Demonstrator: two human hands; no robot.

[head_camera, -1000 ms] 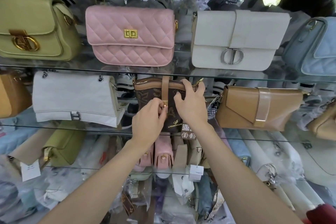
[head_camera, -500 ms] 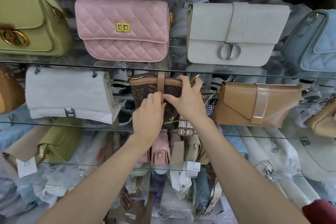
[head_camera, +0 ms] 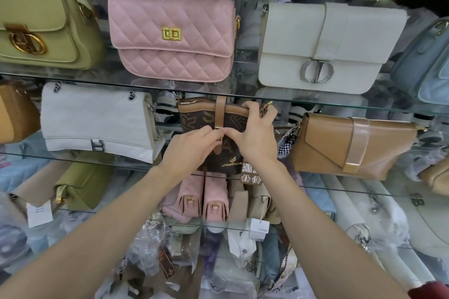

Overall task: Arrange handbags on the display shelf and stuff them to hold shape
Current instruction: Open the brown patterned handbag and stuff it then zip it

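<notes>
Brown monogram handbag (head_camera: 216, 133) stands on the glass shelf (head_camera: 97, 159), between the white bag (head_camera: 97, 121) and tan bag (head_camera: 352, 145). I pinch its strap tab (head_camera: 221, 114) with my left hand (head_camera: 194, 148); my right hand (head_camera: 255, 133) grips the top edge. Fasten squarely, steadying the body.

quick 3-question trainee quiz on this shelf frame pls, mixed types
1. True or false: the brown patterned bag stands on the top shelf beside the pink quilted bag.
2. Which bag sits directly to the right of the brown patterned bag? A) white quilted bag B) tan flap bag C) green bag
3. Fill in: the left hand and right hand meet at the bag's tan ____.

Key: 1 false; 2 B; 3 strap
</notes>
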